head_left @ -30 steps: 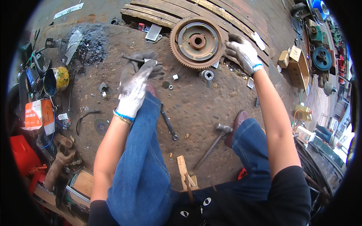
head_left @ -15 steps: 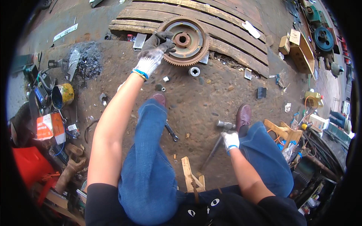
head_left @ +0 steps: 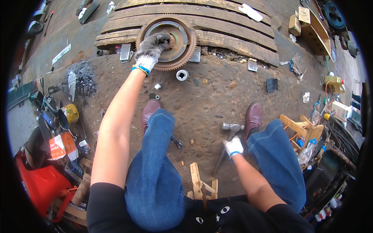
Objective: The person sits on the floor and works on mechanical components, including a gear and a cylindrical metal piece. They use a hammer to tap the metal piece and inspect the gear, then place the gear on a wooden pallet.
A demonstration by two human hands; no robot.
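A large rusty gear wheel (head_left: 186,52) with a toothed rim lies at the front edge of a wooden slatted pallet (head_left: 237,42). My left hand (head_left: 153,47), in a white glove with a dirty grey palm, reaches over its left side. The fingers are curled together at the hub (head_left: 171,40) and partly hide the bore; anything between them does not show. My right hand (head_left: 233,146), in a white glove, grips a hammer (head_left: 233,127) low between my knees, its head up and its handle slanting down left. A short metal socket-like sleeve (head_left: 182,75) stands just below the gear.
A spanner (head_left: 176,142) lies beside my left leg. On the left are a yellow can (head_left: 71,114), an orange-white box (head_left: 63,146) and a red plastic piece (head_left: 42,182). Cardboard boxes (head_left: 311,37), a wooden stool-like frame (head_left: 312,134) and coiled hoses (head_left: 342,141) are on the right.
My left hand has moved from the hub's left side onto the hub, its fingers now covering part of it. My right hand still holds the hammer. The whole view has shifted slightly.
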